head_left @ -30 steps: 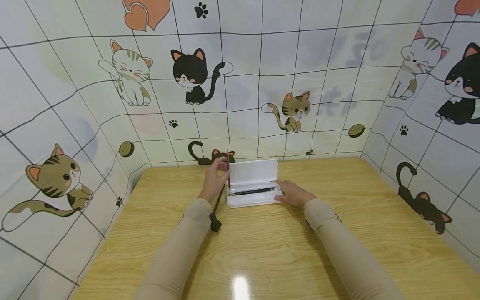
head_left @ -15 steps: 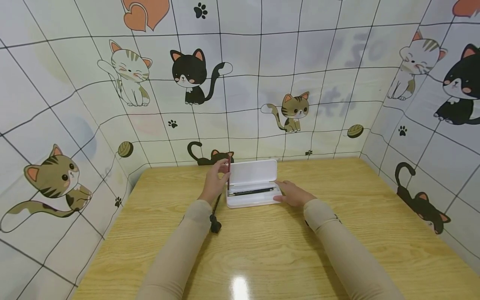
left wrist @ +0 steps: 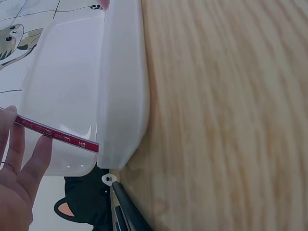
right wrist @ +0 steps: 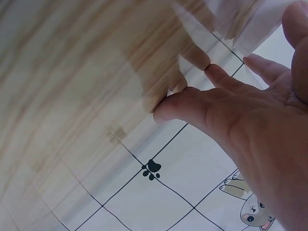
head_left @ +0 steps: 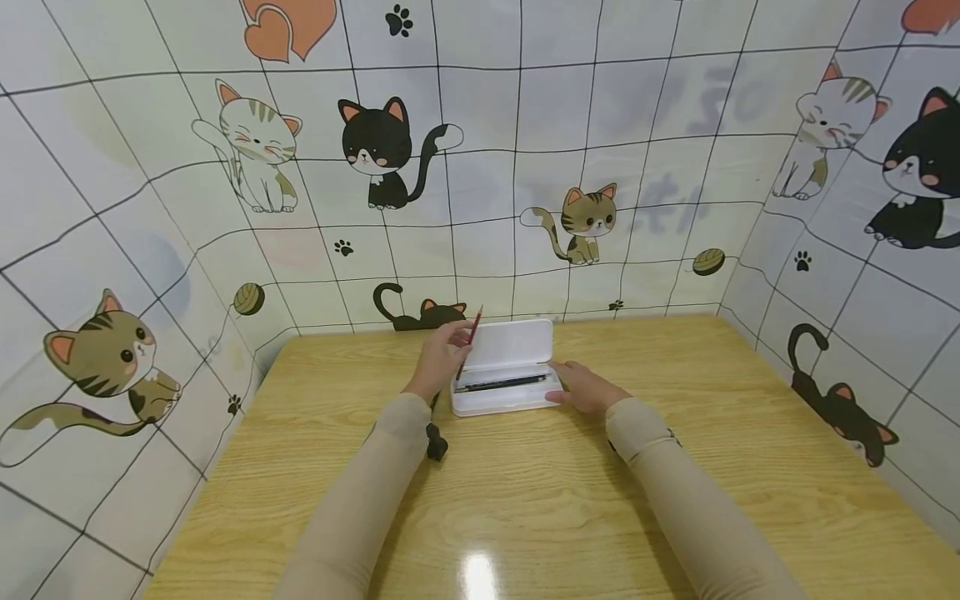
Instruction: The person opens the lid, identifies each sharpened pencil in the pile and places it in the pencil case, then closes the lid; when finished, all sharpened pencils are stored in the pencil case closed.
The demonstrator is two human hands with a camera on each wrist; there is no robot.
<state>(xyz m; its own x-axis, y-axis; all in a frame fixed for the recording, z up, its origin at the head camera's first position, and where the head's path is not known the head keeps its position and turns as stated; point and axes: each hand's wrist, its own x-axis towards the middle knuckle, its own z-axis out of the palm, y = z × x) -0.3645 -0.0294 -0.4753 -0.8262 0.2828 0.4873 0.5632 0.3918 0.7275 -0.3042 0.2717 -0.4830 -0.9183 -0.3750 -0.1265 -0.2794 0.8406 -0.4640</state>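
A white pencil case (head_left: pixel 517 407) stands with its lid (head_left: pixel 516 343) raised at the back of the table. In it lies a dark pencil (head_left: pixel 502 384). My left hand (head_left: pixel 441 360) pinches a red pencil (left wrist: pixel 57 134) marked HB, tilted over the case's left end, its lower tip down at the case in the head view. My right hand (head_left: pixel 588 389) grips the case's right end, thumb in front and fingers farther back. In the right wrist view, part of the white case shows beyond the fingers (right wrist: pixel 221 79).
The wood-grain table (head_left: pixel 540 500) ends at a cat-patterned wall cover (head_left: pixel 480 192) close behind the case. A small black object (head_left: pixel 437 443) shows beside the left cuff. In the left wrist view, black rods (left wrist: pixel 127 211) reach in from below.
The red pencil has gone from upright to leaning right. My left hand has shifted slightly right with it. My right hand and the case look unmoved.
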